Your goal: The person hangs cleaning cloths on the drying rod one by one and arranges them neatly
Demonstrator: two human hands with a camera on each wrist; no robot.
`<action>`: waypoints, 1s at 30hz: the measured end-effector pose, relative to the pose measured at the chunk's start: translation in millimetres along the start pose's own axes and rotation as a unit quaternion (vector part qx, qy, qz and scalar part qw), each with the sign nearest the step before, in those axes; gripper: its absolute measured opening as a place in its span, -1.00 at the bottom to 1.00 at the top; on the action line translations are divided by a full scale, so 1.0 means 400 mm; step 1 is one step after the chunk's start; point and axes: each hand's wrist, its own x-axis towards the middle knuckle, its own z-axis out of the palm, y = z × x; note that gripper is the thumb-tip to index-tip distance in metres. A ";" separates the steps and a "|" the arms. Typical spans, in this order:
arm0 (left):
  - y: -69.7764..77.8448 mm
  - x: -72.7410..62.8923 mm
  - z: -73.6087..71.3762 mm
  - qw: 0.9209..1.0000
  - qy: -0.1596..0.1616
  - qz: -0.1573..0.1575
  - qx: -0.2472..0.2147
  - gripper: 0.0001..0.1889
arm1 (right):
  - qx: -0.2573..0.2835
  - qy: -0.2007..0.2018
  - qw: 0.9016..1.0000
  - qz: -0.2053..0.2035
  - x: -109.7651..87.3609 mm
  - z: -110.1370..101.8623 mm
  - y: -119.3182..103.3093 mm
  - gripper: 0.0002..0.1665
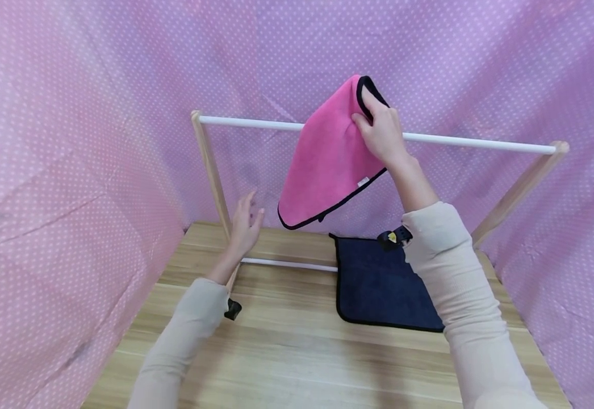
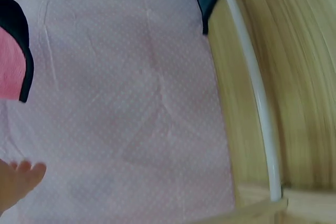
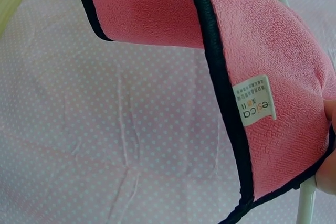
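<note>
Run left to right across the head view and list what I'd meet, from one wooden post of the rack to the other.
Left wooden post → left hand → pink cloth → right hand, gripping the cloth → right wooden post.

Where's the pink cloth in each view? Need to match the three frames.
Head: pink cloth just above centre, in the right hand, covering part of the upper white bar.
Left wrist: only a piece, cut off at the left edge, upper half.
Right wrist: large, across the top and down the right side, white tag showing.
Shared landmark: dotted backdrop behind it in all three.
</note>
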 end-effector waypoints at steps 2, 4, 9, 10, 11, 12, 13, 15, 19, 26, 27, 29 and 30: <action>0.004 0.005 0.014 0.999 -0.029 -0.027 -0.034 -0.49 | -0.002 -0.001 1.000 0.003 -0.001 0.000 0.000 -0.39; 0.003 0.011 0.028 0.995 -0.056 -0.053 -0.066 -0.50 | -0.002 -0.002 1.000 0.004 -0.002 0.001 0.000 -0.39; 0.000 0.031 0.062 0.979 -0.086 -0.116 -0.141 -0.50 | 0.001 0.000 1.000 0.005 -0.004 -0.001 -0.002 -0.39; 0.000 0.035 0.068 0.975 -0.083 -0.132 -0.158 -0.50 | 0.001 0.000 1.000 0.005 -0.004 -0.001 -0.002 -0.39; 0.001 0.037 0.073 0.970 -0.083 -0.148 -0.173 -0.50 | 0.002 0.000 1.000 0.006 -0.004 -0.001 -0.002 -0.39; 0.003 0.040 0.077 0.965 -0.084 -0.164 -0.185 -0.50 | 0.004 0.000 1.000 0.006 -0.005 -0.001 -0.002 -0.38; 0.005 0.042 0.081 0.960 -0.085 -0.180 -0.196 -0.50 | 0.005 0.000 1.000 0.007 -0.005 -0.002 -0.002 -0.38; 0.009 0.047 0.086 0.949 -0.090 -0.211 -0.214 -0.50 | 0.008 0.000 1.000 0.008 -0.005 -0.003 -0.003 -0.38; 0.019 0.056 0.087 0.922 -0.095 -0.264 -0.266 -0.46 | 0.011 -0.001 1.000 0.009 -0.004 0.000 -0.003 -0.38; 0.053 0.080 0.059 0.886 -0.049 -0.293 -0.355 -0.48 | 0.018 0.005 1.000 0.002 -0.003 0.001 -0.002 -0.39; 0.060 0.084 0.053 0.884 -0.040 -0.290 -0.364 -0.51 | 0.021 0.006 1.000 0.001 -0.003 0.001 -0.002 -0.39; 0.075 0.093 0.039 0.883 -0.027 -0.283 -0.374 -0.63 | 0.029 0.009 1.000 0.003 -0.004 -0.001 -0.001 -0.39; 0.083 0.098 0.032 0.882 -0.023 -0.278 -0.379 -0.70 | 0.035 0.009 0.999 0.003 -0.004 -0.003 -0.001 -0.39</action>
